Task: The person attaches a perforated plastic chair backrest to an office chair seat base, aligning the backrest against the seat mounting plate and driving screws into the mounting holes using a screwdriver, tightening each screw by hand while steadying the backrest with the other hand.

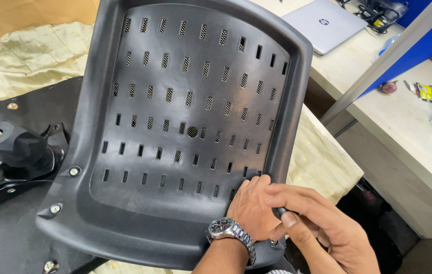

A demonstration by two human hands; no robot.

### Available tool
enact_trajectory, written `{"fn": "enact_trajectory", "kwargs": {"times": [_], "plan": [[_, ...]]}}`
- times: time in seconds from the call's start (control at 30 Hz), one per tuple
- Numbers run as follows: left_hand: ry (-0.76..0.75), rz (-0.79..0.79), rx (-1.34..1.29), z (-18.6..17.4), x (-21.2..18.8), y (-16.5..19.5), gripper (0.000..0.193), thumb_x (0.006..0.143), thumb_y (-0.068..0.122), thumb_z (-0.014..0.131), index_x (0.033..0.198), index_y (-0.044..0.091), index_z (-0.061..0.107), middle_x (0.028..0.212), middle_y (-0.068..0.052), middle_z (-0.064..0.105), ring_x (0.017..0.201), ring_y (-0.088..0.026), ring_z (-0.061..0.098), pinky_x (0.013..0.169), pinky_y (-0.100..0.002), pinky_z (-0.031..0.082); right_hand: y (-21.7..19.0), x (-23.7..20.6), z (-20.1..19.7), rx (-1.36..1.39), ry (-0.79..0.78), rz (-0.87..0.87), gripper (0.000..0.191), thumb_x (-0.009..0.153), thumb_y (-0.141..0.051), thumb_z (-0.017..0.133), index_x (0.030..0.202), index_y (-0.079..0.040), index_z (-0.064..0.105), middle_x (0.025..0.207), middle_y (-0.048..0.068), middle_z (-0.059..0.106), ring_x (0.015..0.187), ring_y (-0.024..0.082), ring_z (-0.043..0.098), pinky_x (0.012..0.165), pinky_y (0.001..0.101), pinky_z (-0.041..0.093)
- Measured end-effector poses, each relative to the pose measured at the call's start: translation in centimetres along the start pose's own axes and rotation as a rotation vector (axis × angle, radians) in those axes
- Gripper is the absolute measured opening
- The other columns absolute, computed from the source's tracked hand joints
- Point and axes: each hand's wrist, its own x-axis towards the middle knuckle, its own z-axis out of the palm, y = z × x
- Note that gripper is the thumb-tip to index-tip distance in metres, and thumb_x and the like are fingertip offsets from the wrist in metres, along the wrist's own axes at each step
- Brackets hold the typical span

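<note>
— Down at the lower right of the head view, what are the hands doing?

— Both sit at the bottom right corner of the black plastic chair back [175,116]. The left hand [251,208], with a steel wristwatch [224,228] on its wrist, lies flat on the shell with fingers loosely curled, pressing it rather than gripping. The right hand [322,223] is closed narrowly around a small dark tool [282,211], pinched between thumb and fingers; only its stub shows, so I cannot tell its kind.

— Which way does the tool lie?

— Its visible end points left and slightly down, toward the corner of the shell just beside the left hand. The right hand is the nearer one; the two hands touch.

— And the chair back itself?

— It is tilted up, long axis running from lower left to upper right, slotted inner face toward the camera. Two bolts [74,171] show at its lower left edge, well apart from the hands.

— What lies around it?

— A black seat mechanism [13,152] at left, a pale cloth [28,56] beneath, and a desk [403,127] at right bearing a closed laptop [325,23].
</note>
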Motion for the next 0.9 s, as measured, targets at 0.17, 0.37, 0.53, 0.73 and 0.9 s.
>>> {"fn": "enact_trajectory", "kwargs": {"times": [0.17, 0.37, 0.53, 0.73, 0.9], "plan": [[-0.065, -0.006, 0.054, 0.2, -0.1, -0.4, 0.042, 0.064, 0.043, 0.074, 0.087, 0.009, 0.064, 0.095, -0.009, 0.053, 0.095, -0.03, 0.053, 0.08, -0.043, 0.043, 0.4, -0.2, 0.0, -0.006, -0.022, -0.01, 0.024, 0.098, 0.002, 0.06, 0.119, 0.005, 0.071, 0.134, 0.018, 0.066, 0.094, 0.02, 0.078, 0.084, 0.0303, 0.062], [-0.186, -0.002, 0.071, 0.2, 0.6, -1.0, 0.091, 0.048, 0.077, 0.079, 0.101, 0.005, 0.067, 0.103, -0.014, 0.05, 0.101, -0.033, 0.05, 0.086, -0.044, 0.042, 1.0, 0.3, 0.2, -0.006, 0.004, -0.007, 0.024, 0.098, 0.002, 0.061, 0.12, 0.006, 0.07, 0.134, 0.019, 0.065, 0.097, 0.02, 0.077, 0.081, 0.03, 0.063], [-0.329, -0.041, 0.111, -0.4, 0.6, -0.7, 0.104, 0.048, 0.086, 0.075, 0.114, 0.006, 0.069, 0.109, -0.015, 0.05, 0.107, -0.034, 0.049, 0.093, -0.046, 0.042, 1.4, 0.2, -0.1, 0.051, -0.008, -0.056, 0.026, 0.1, 0.0, 0.058, 0.12, 0.007, 0.072, 0.132, 0.02, 0.065, 0.089, 0.022, 0.082, 0.077, 0.0304, 0.065], [-0.339, -0.072, 0.144, -0.6, 1.1, 0.1, 0.129, 0.032, 0.083, 0.083, 0.13, 0.002, 0.059, 0.113, -0.016, 0.051, 0.113, -0.034, 0.049, 0.098, -0.046, 0.041, 0.7, 0.2, -0.9, 0.011, 0.036, -0.05, 0.024, 0.101, 0.001, 0.057, 0.119, 0.007, 0.07, 0.132, 0.023, 0.065, 0.086, 0.025, 0.079, 0.076, 0.0347, 0.064], [-0.302, -0.175, 0.192, -0.7, 1.0, 1.1, 0.133, 0.026, 0.079, 0.087, 0.133, 0.006, 0.057, 0.115, -0.015, 0.052, 0.114, -0.033, 0.05, 0.097, -0.044, 0.042, 0.3, 0.4, -1.1, 0.018, 0.02, -0.086, 0.025, 0.102, 0.001, 0.054, 0.119, 0.008, 0.071, 0.131, 0.024, 0.064, 0.093, 0.024, 0.079, 0.079, 0.0374, 0.065]]}}
